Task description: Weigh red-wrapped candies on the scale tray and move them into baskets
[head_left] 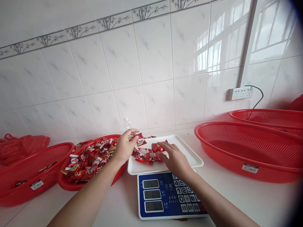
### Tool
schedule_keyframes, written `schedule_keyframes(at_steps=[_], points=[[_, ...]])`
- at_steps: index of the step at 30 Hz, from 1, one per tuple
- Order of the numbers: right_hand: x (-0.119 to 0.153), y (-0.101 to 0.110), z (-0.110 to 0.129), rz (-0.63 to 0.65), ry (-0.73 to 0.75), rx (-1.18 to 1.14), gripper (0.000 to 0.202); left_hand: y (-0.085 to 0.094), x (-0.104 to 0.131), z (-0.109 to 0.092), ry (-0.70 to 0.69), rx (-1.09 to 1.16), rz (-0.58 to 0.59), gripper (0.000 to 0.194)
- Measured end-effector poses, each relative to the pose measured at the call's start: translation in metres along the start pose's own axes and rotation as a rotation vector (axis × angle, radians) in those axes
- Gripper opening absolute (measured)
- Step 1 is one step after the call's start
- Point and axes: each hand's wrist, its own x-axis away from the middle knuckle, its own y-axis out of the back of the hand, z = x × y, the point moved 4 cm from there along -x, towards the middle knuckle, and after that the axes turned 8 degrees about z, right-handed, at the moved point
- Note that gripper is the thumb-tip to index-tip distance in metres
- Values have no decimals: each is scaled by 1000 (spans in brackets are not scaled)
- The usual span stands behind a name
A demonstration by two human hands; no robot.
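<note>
My left hand (126, 145) pinches a small red candy packet (141, 140) over the back left of a white weighing tray (187, 159). Several more red candy packets (144, 157) lie together on the tray's left half. My right hand (176, 157) is low over the tray, thumb and fingers around another red packet (155, 147), partly hidden by the fingers. Below the tray is the scale's blue panel (169, 195), with three displays and a keypad partly covered by my right forearm. Left of the tray, a red basket (118, 179) is heaped with similar packets.
Another red basket (14, 192) at the far left holds a few packets, with red plastic bags (23, 146) behind it. Two red mesh baskets stand at the right, the nearer basket (220, 164) close to the tray. A power strip (240, 93) is on the tiled wall.
</note>
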Motion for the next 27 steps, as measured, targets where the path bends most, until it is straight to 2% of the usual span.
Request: schedule_keyframes(at_steps=[2, 4, 7, 13, 16, 19, 21, 22, 24, 27], points=[[6, -5, 9, 65, 94, -130, 56, -11, 6, -10, -21, 80, 49, 27], [13, -12, 20, 218, 166, -387, 75, -29, 13, -18, -25, 161, 146, 27], [24, -20, 30, 398, 147, -687, 95, -55, 20, -23, -24, 235, 202, 23], [39, -23, 23, 368, 81, -741, 105, -84, 27, -22, -36, 213, 89, 23], [42, -21, 14, 233, 18, -703, 104, -90, 23, -22, -79, 249, 74, 22], [40, -10, -1, 22, -121, -751, 77, -81, 3, -13, -179, 165, 10, 32], [37, 1, -11, -110, -163, -831, 61, -69, -19, 4, -193, -20, 0, 34], [35, 7, -16, -177, -168, -866, 56, -64, -30, 16, -158, -153, 41, 31], [31, 18, -23, -275, -165, -907, 50, -57, -49, 45, 6, -407, 198, 29], [30, 24, -25, -306, -157, -918, 47, -53, -61, 75, 82, -455, 373, 30]])
